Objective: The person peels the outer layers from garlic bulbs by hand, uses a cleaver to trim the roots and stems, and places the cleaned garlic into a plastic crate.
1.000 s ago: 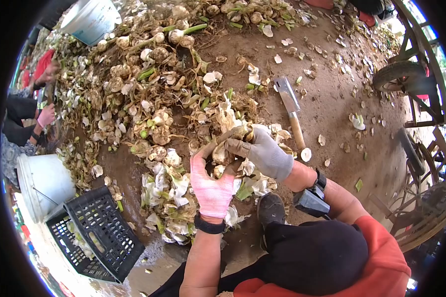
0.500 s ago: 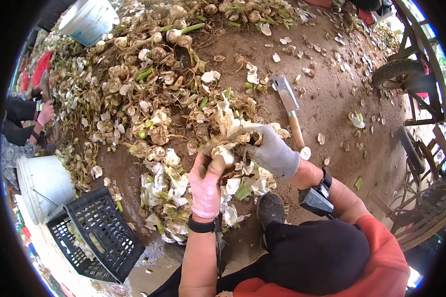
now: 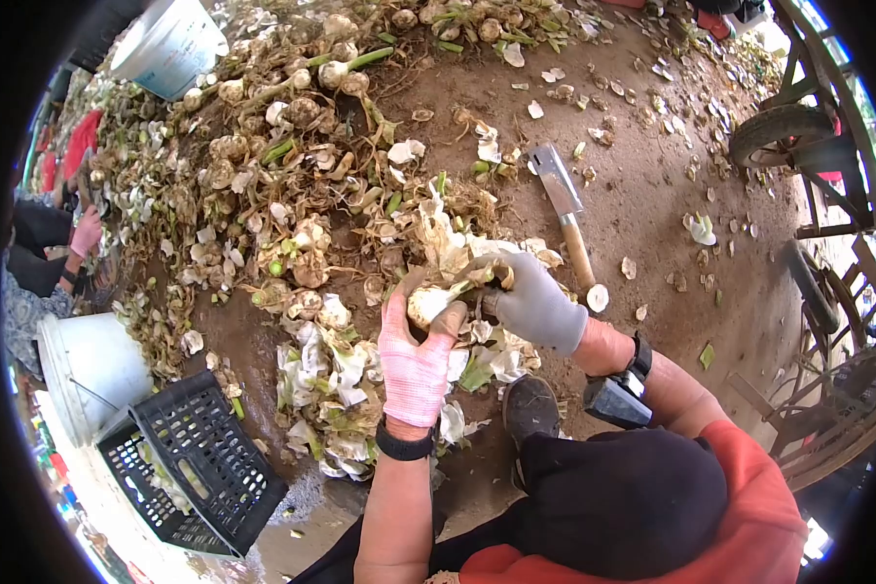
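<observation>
My left hand (image 3: 414, 365), in a pink glove, is closed around a whitish garlic bulb (image 3: 426, 306), with its thumb and fingers on the bulb's sides. In a grey glove, my right hand (image 3: 538, 304) pinches the garlic's dry stalk and brown skins, just right of the bulb. Both hands are over a heap of white peeled skins (image 3: 346, 365). On the ground beyond my right hand lies a cleaver (image 3: 559, 187) with a wooden handle, touched by neither hand.
A large pile of unpeeled garlic (image 3: 234, 175) spreads ahead and left. At the lower left stand a white bucket (image 3: 92, 360) and a black crate (image 3: 219, 477). Another bucket (image 3: 170, 54) is at the upper left. A wheeled cart (image 3: 784, 136) stands right. A co-worker's gloved hand (image 3: 86, 234) shows far left.
My left hand has turned and its thumb has shifted, so more of the garlic bulb shows. The right hand keeps its pinch on the stalk side. The view has shifted slightly.
</observation>
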Demonstrator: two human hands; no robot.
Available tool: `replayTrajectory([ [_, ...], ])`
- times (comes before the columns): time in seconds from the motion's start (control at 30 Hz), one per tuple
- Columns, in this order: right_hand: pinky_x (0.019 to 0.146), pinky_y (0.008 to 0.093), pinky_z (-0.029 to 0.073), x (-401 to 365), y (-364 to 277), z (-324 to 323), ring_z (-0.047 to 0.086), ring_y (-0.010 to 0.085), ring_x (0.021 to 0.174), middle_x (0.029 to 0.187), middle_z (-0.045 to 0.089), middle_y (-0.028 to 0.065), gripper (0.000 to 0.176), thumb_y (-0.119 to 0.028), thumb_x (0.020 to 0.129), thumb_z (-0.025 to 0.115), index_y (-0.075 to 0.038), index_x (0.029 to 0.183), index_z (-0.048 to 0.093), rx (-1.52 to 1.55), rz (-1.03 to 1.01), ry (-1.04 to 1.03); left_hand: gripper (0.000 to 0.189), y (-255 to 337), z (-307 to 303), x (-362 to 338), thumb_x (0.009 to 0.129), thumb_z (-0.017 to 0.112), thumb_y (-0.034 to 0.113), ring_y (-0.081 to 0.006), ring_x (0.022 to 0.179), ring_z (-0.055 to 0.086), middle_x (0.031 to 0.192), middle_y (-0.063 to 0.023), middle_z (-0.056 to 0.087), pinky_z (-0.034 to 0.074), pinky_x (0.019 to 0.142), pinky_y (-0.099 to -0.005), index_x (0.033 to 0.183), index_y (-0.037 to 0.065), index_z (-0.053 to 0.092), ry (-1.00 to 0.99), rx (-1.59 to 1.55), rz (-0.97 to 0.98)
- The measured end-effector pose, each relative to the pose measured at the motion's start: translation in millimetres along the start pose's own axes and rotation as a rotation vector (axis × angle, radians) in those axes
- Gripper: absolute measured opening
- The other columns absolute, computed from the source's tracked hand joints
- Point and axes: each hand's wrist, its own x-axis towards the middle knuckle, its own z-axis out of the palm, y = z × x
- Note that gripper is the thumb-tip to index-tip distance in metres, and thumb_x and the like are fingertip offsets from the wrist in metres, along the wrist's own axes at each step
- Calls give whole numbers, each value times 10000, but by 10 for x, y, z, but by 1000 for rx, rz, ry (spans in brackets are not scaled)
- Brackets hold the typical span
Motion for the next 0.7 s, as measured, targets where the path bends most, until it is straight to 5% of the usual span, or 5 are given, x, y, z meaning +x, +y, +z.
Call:
replayTrajectory([
  [0.1,806,345,520,97,-40,-65,650,253,913,970,672,110,324,108,734,596,-48,1001,692,-287,-234,94,498,32,-12,26,880,700,136,-155,994,607,1144,-86,602,531,870,-291,1310,3,487,-58,-110,-4],
  [0.3,838,382,524,493,372,-256,631,269,982,1018,629,129,333,110,734,576,-87,979,684,-470,44,298,521,90,-2,-78,885,698,141,-218,1038,625,1155,-116,605,564,855,-350,1324,-2,457,-143,-590,-202],
  [0.47,985,381,452,310,-4,-427,561,286,1129,1196,593,139,431,16,763,682,-68,1184,640,-327,-329,125,664,86,-71,-68,846,742,224,-198,1087,573,1202,-92,568,488,910,-341,1389,30,415,-150,-604,-221],
  [0.57,1006,383,442,146,-318,-415,553,287,1146,1232,586,130,514,-40,766,732,-41,1259,590,-174,-236,-105,643,9,-115,-32,853,731,216,-188,1081,567,1197,-81,566,482,923,-329,1385,33,420,-153,-515,-163],
  [0.7,830,370,520,103,-311,-302,652,273,955,1013,683,120,278,-106,792,726,-70,1065,690,-254,-303,-130,609,11,-121,-27,844,742,217,-179,1071,568,1192,-78,566,477,936,-311,1350,30,459,-126,-494,-174],
])
